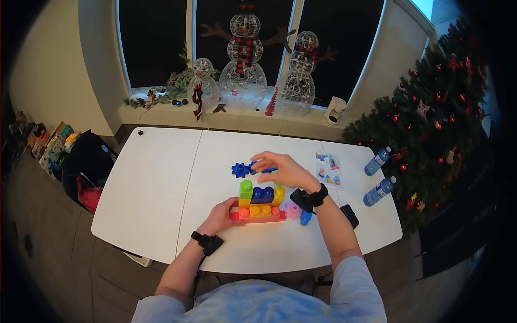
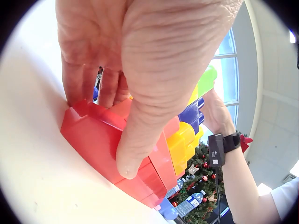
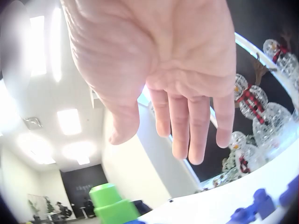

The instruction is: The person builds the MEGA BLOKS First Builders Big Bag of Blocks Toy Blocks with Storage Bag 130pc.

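Observation:
On the table stands a stack of toy building blocks, with a red base (image 1: 264,219), orange-yellow blocks above it, a dark blue block (image 1: 262,196) and a green block (image 1: 245,188). My left hand (image 1: 219,216) grips the left end of the red base; in the left wrist view the thumb (image 2: 133,149) presses its near side while the fingers go behind it. Above the stack's far side hovers my right hand (image 1: 288,171), its fingers loosely extended and the palm bare in the right wrist view. The green block (image 3: 112,205) shows below that hand.
Blue gear-like pieces (image 1: 239,170) lie beyond the stack. A pink piece (image 1: 292,210) and a small blue piece (image 1: 305,217) are at its right. Farther right are a picture sheet (image 1: 322,175), two water bottles (image 1: 377,161) and a black object (image 1: 349,216).

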`<state>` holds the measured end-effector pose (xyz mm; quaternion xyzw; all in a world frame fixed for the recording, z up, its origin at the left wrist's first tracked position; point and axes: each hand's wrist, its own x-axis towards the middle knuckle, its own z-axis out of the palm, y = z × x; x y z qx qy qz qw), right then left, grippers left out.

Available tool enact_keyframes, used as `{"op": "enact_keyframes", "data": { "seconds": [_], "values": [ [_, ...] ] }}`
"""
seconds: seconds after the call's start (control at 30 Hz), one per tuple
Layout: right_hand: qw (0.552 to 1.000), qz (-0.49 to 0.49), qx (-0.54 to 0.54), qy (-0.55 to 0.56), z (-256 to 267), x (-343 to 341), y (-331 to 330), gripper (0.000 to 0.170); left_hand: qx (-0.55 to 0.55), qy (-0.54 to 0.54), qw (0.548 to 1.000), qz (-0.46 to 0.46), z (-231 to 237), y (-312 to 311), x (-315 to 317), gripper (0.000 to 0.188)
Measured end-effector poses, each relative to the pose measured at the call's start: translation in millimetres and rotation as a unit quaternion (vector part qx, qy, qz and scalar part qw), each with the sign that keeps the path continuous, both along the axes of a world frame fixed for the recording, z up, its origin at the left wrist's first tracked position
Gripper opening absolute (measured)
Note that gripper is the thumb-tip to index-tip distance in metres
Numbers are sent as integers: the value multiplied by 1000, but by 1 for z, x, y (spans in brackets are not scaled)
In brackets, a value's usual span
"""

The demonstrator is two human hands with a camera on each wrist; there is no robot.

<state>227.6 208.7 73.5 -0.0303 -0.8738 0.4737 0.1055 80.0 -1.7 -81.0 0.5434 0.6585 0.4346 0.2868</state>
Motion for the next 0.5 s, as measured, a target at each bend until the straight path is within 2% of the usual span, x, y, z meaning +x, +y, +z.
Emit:
{"op": "enact_keyframes", "data": {
  "seconds": [0.07,0.1,0.17,0.3,0.37,0.5],
  "values": [
    [994,-91,9,53,-1,-7,35,50,-35,35,999,6,5,-1,1,76],
    [994,-92,9,55,-6,-10,48,50,-35,37,999,5,5,-2,1,76],
    [979,-136,153,3,-23,-20,74,49,-26,39,999,-11,9,-1,2,84],
    [970,-62,234,-18,-81,-44,103,50,-3,-15,999,37,32,-2,8,84],
    [973,-53,225,-29,-98,-55,104,51,79,-109,989,63,32,-3,6,68],
    [972,-58,223,-53,-121,-70,97,48,114,-165,979,34,31,-1,7,55]
  ]
}}
